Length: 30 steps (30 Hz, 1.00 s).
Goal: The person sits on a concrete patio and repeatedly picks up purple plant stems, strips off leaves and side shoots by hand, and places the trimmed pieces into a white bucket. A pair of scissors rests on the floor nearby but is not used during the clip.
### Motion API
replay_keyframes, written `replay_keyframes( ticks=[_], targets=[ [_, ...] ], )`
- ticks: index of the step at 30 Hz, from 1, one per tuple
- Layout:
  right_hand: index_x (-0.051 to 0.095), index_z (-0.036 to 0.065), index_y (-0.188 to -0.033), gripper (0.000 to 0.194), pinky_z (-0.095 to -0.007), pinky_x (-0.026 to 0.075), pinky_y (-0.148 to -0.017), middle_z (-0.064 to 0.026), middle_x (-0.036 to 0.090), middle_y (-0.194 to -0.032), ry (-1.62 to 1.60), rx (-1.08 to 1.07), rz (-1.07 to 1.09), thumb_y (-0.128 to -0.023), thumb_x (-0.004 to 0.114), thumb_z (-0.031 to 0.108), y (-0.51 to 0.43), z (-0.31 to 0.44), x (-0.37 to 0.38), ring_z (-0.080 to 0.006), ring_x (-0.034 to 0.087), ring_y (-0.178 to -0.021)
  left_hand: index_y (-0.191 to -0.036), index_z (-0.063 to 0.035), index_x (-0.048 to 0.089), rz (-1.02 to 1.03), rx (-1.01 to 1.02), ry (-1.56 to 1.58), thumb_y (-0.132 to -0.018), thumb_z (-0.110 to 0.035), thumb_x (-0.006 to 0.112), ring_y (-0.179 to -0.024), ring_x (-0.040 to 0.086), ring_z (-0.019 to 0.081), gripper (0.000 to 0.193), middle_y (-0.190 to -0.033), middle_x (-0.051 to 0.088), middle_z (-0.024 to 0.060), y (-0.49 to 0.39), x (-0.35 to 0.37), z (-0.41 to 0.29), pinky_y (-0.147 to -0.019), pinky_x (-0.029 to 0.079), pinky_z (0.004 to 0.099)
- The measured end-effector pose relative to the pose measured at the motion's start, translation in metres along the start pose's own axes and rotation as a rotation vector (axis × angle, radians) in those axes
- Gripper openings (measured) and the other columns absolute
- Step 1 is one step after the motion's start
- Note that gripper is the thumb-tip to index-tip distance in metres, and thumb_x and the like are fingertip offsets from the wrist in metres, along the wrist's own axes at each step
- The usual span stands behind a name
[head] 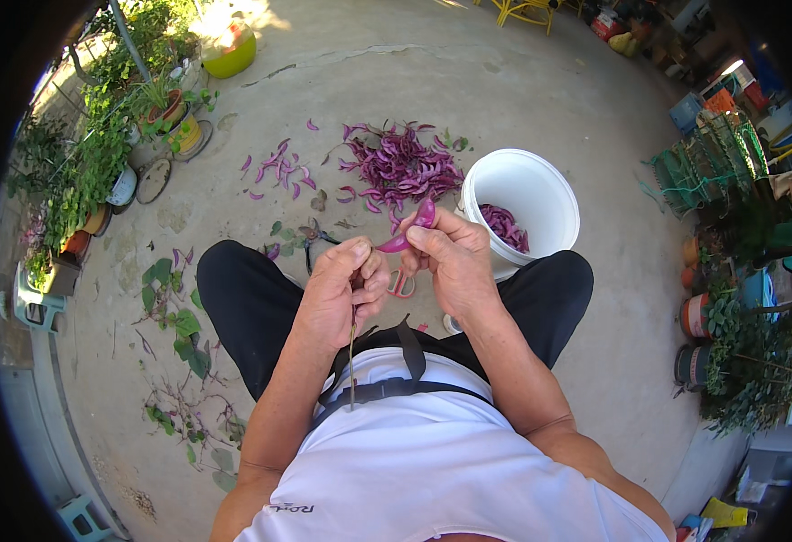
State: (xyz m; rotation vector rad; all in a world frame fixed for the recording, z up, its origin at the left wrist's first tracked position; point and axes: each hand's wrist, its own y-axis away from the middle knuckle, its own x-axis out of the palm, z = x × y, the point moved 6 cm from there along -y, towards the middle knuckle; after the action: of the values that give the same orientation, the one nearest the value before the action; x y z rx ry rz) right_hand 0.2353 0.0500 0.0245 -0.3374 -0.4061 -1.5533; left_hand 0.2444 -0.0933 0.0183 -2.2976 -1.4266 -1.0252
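Between my fingertips is a curved purple bean pod (pixel 425 214). My right hand (pixel 451 261) grips its middle. My left hand (pixel 345 288) pinches its lower left end and also holds a thin brown stem (pixel 352 359) that hangs down over my shirt. Beyond the hands lies a heap of purple pods (pixel 406 162) on the concrete. A white plastic bucket (pixel 562 183) stands right of the heap, with purple pods (pixel 504 227) inside. Red-handled scissors (pixel 401 284) lie on the ground between my hands. Dark-handled pruning shears (pixel 312 237) lie just beyond my left hand.
Loose pods (pixel 280 166) lie left of the heap. Cut vines with green leaves (pixel 186 325) spread over the ground at left. Potted plants (pixel 182 129) line the left side. At right are green netting (pixel 701 162) and more pots (pixel 695 315).
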Motion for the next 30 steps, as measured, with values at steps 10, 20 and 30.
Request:
replay_keyframes(
  ticks=[10, 20, 30],
  targets=[
    [0.061, -0.002, -0.088, 0.013, -0.0338, 0.056, -0.051, -0.0082, 0.062, -0.072, -0.122, -0.105, -0.417, -0.095, 0.057, 0.007, -0.033, 0.052, -0.133, -0.0156, 0.058, -0.055, -0.068, -0.0130, 0.033, -0.078, 0.201, -0.084, -0.097, -0.027, 0.056, -0.051, 0.025, 0.0046, 0.039, -0.062, 0.031, -0.0037, 0.036, -0.002, -0.051, -0.042, 0.019, 0.0219],
    [0.062, -0.004, -0.096, 0.013, -0.0389, 0.060, -0.066, -0.0116, 0.066, -0.079, -0.220, -0.092, -0.393, -0.097, 0.053, 0.006, -0.008, 0.051, -0.139, -0.0206, 0.066, -0.069, -0.078, -0.0094, 0.037, -0.334, 0.654, -0.131, -0.105, -0.023, 0.048, -0.054, 0.028, 0.0048, 0.032, -0.070, 0.035, -0.0002, 0.088, -0.034, -0.117, -0.044, 0.028, 0.0201],
    [0.064, 0.000, -0.088, 0.010, -0.0346, 0.058, -0.056, -0.0092, 0.066, -0.075, -0.196, -0.100, -0.461, -0.094, 0.060, 0.007, 0.001, 0.044, -0.161, -0.0175, 0.065, -0.062, -0.082, -0.0091, 0.040, -0.445, 0.730, -0.081, -0.105, -0.024, 0.048, -0.053, 0.027, 0.0069, 0.029, -0.072, 0.039, 0.0005, 0.142, -0.090, -0.149, -0.044, 0.028, 0.0226]
  ],
)
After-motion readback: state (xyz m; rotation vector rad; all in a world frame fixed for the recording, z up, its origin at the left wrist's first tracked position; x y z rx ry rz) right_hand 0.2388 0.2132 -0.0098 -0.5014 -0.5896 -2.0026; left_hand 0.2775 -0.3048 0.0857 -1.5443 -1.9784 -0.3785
